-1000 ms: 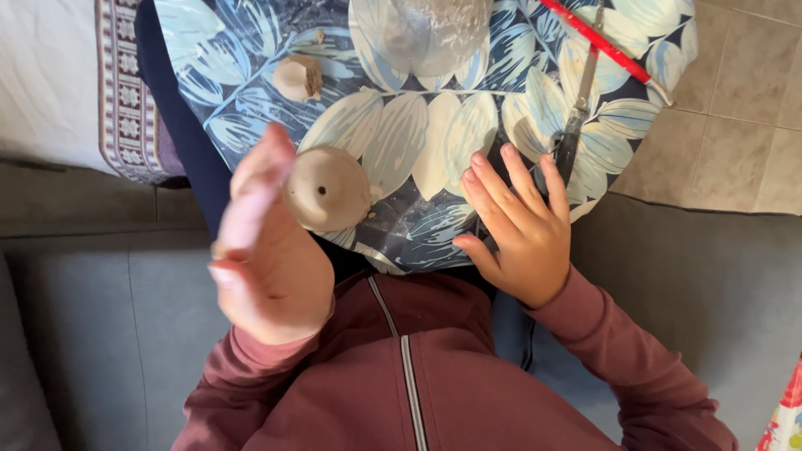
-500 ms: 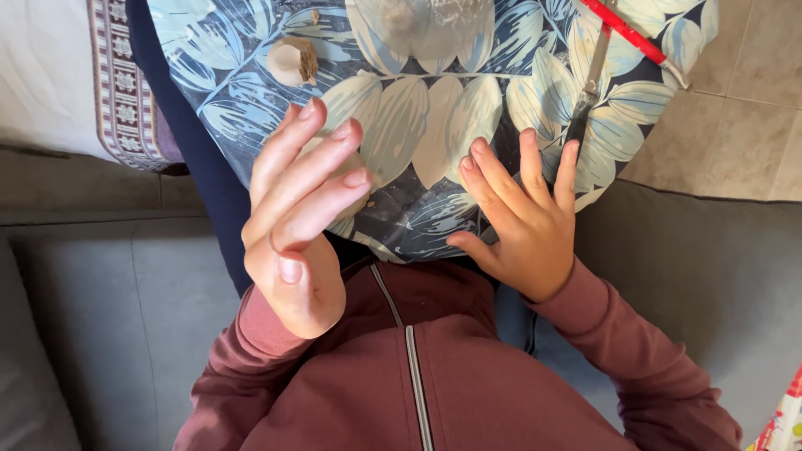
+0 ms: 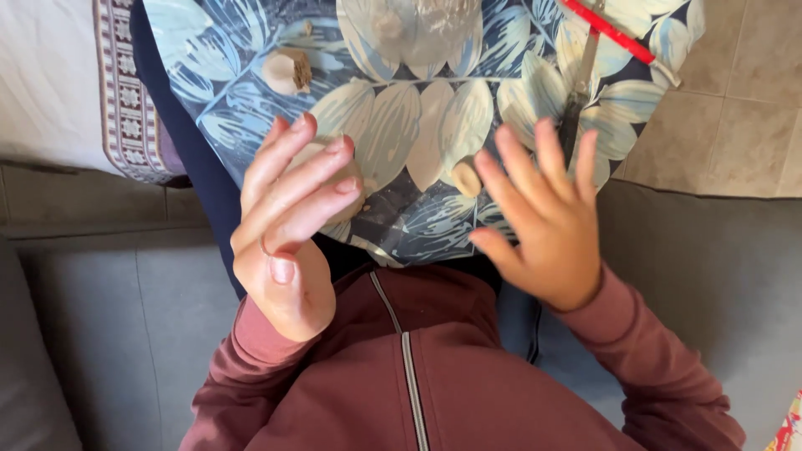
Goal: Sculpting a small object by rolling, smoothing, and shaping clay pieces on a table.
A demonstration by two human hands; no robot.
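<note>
L hand [image 3: 288, 230] open, fingers spread and pointing up-right, raised over a pale round mushroom cap [image 3: 334, 179] that peeks out behind the fingertips; contact can't be told. R hand [image 3: 539, 217] open too, fingers pointing up, just beside a small mushroom stem piece [image 3: 464, 176]. Both lie on the leaf-print tray [image 3: 434, 108]. Another mushroom [image 3: 286, 71] sits further up-left, stem end facing right. Knife w/ red handle [image 3: 608, 33] lies diagonal, top right.

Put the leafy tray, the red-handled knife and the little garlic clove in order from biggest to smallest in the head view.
1. Leafy tray
2. Red-handled knife
3. Little garlic clove
All lie at a similar distance from the camera, so the order looks sure.
</note>
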